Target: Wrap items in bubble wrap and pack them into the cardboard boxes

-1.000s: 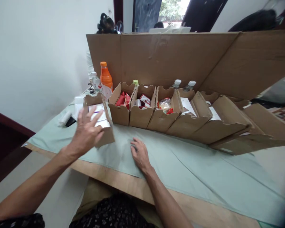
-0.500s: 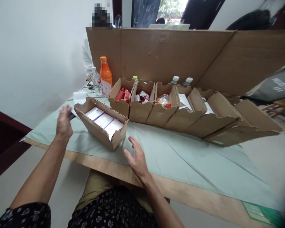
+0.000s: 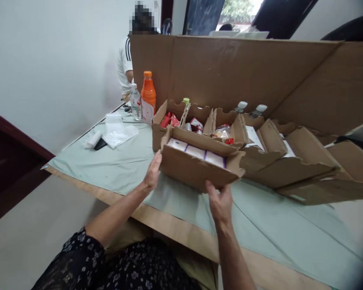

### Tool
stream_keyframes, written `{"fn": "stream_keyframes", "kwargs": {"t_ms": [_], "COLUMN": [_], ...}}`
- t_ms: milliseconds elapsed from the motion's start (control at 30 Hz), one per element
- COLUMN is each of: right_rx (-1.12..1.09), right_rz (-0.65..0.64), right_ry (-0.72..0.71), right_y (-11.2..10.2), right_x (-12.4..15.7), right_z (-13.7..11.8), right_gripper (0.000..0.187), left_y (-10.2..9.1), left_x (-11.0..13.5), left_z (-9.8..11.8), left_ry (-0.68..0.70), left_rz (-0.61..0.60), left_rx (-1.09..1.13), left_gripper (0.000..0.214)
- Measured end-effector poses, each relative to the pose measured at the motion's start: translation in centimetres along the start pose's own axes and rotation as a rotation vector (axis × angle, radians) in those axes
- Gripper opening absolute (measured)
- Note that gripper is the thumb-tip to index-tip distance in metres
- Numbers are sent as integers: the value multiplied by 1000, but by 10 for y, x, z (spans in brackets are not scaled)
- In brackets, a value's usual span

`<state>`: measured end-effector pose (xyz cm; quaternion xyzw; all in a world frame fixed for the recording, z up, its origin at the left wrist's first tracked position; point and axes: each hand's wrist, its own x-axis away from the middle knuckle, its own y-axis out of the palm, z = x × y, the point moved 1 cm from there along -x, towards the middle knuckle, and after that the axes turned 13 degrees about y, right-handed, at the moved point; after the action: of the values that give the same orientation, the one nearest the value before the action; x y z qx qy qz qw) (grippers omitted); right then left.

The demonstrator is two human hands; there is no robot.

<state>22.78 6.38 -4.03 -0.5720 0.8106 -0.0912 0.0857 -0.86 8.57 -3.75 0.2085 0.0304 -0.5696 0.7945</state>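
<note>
Between my two hands is a long open cardboard box [image 3: 193, 169] holding three white packs with purple edges [image 3: 196, 152]. My left hand [image 3: 153, 171] presses against its left end, fingers partly hidden along the side. At the lower right, my right hand [image 3: 220, 201] grips the box with the thumb on the near face and the other fingers out of sight beneath or behind. The box is held above the cloth, just in front of a row of similar cardboard bins. Red packets [image 3: 170, 120] lie in the leftmost bin [image 3: 157, 137].
An orange bottle [image 3: 148, 98] and a clear bottle [image 3: 136, 102] stand at the back left. Bubble wrap [image 3: 120, 135] and a black flat object [image 3: 101, 144] lie on the green cloth [image 3: 124, 165]. A tall cardboard panel [image 3: 245, 68] rises behind the bins. Beyond it sits a person [image 3: 124, 64].
Both hands have closed on the box of white packs and carried it right, up against the bins. The black object that was by my left hand now lies on the cloth. The view has shifted.
</note>
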Motion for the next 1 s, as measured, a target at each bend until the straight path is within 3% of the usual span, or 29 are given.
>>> {"fn": "stream_keyframes", "kwargs": {"t_ms": [67, 167, 267, 333, 467, 533, 600, 667, 733, 900, 1000], "right_rx": [61, 157, 323, 402, 454, 467, 479, 487, 492, 477, 446], "right_rz": [29, 85, 113, 96, 103, 115, 128, 135, 133, 136, 175], "right_ry": [24, 34, -86, -215, -322, -329, -320, -310, -308, -325, -288], "right_y": [-17, -34, -41, -42, -43, -43, -44, -44, -44, -42, -43], "right_x": [-11, -8, 0, 1, -7, -9, -8, -6, -6, -8, -4], "right_z": [15, 49, 82, 97, 107, 107, 107, 106, 106, 102, 93], "right_gripper": [66, 72, 71, 65, 53, 51, 50, 47, 44, 42, 46], "left_y": [-2, -39, -97, -132, -174, -183, -190, -197, -203, -201, -186], "left_x": [0, -11, -43, -71, -119, -133, -140, -140, -136, -94, -50], "left_z": [-4, 4, 19, 28, 30, 26, 24, 25, 31, 63, 91], "left_ry": [9, 25, 9, -14, -76, -95, -99, -87, -56, 36, 42], "left_rz": [-76, -93, 2, 94, 273, 334, 383, 421, 452, 495, 400], "left_rx": [-149, -443, -755, -935, -1168, -1204, -1188, -1123, -1017, -674, -379], "left_gripper": [62, 51, 41, 45, 64, 59, 36, 12, 3, 5, 14]}}
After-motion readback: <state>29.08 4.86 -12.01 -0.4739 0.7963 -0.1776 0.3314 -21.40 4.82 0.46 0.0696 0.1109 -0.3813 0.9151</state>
